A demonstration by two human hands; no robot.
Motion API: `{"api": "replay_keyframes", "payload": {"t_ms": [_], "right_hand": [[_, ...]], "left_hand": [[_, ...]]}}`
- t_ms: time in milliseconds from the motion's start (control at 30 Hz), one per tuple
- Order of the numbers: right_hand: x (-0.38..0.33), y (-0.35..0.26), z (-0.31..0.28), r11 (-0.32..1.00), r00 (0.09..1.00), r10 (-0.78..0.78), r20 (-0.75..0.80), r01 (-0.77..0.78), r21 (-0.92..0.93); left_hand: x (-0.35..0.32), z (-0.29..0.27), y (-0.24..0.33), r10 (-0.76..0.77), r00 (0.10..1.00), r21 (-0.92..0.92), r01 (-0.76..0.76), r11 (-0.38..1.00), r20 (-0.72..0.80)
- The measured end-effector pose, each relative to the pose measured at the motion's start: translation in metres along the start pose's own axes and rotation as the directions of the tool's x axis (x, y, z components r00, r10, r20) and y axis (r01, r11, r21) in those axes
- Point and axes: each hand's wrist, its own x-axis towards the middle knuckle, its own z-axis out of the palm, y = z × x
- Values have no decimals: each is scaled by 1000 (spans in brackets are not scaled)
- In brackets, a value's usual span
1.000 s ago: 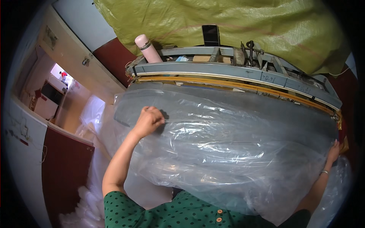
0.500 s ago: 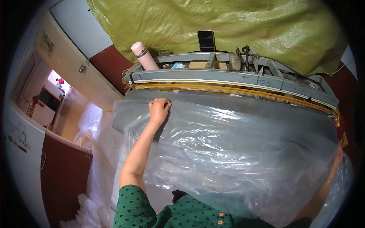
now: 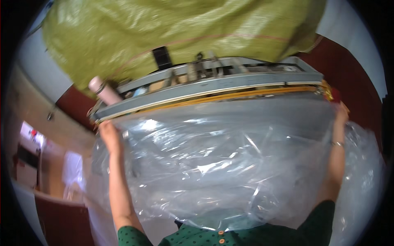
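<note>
A wide sheet of clear plastic film [image 3: 213,164] spreads over a grey work surface, wrinkled and shiny, and hangs toward my body. With closed fingers my left hand [image 3: 108,132] holds the film's far left corner, close to the left end of a long grey metal frame [image 3: 213,85]. At the other end my right hand [image 3: 341,114] grips the film's far right corner, its fingers partly hidden and blurred. Between both hands the far edge of the film lies stretched along an orange strip [image 3: 205,98] at the frame's front.
Inside the frame's left end stands a pink bottle [image 3: 104,91]. A dark phone [image 3: 161,57] leans behind the frame, against a big yellow-green woven sheet [image 3: 188,28]. Metal clamps [image 3: 200,67] sit mid-frame. More clear film [image 3: 361,164] hangs at the right; an open doorway [image 3: 51,164] is at left.
My left hand has moved left with the film to the frame's left end. My right hand has gone forward to the right end. The film is now spread wider, and the view has turned.
</note>
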Motion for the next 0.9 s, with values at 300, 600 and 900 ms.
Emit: {"api": "replay_keyframes", "payload": {"t_ms": [300,600,900], "right_hand": [[-75,-162,14,623,999,14,35,-36,781],[-72,-212,32,401,998,-24,54,-40,915],[-55,-175,62,483,957,276,-91,-56,874]], "left_hand": [[28,-14,-156,-18,999,223,10,975,31],[66,-13,-189,-35,999,3,35,999,25],[58,0,-174,-186,981,-36,184,982,-56]]}}
